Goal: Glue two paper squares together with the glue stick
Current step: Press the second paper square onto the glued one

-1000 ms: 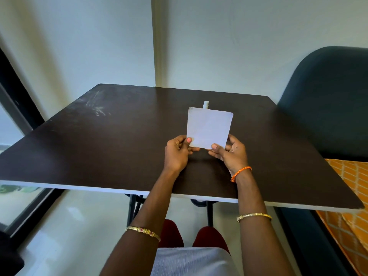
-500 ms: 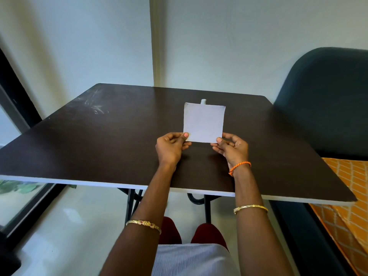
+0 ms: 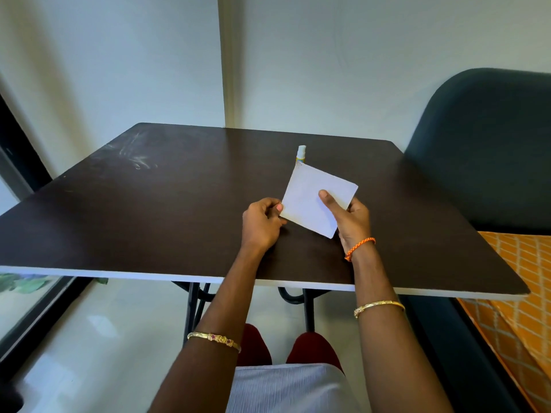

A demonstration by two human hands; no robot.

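While the right hand (image 3: 348, 217) pinches the white paper square (image 3: 316, 198) with its thumb on top, the left hand (image 3: 262, 222) sits curled at the square's left corner, touching it. The square is tilted above the dark counter (image 3: 149, 210). Just behind the square's far corner stands the glue stick (image 3: 301, 154).

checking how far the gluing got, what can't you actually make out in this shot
- Head view: whether the paper is one square or two stacked; only the top face shows.
- Any glue on it: underside hidden.
- Lower part of the glue stick: behind the paper's far corner; label too small to read.
- Right hand fingers: under the paper.
- Left hand fingertips: curled at the paper's edge.
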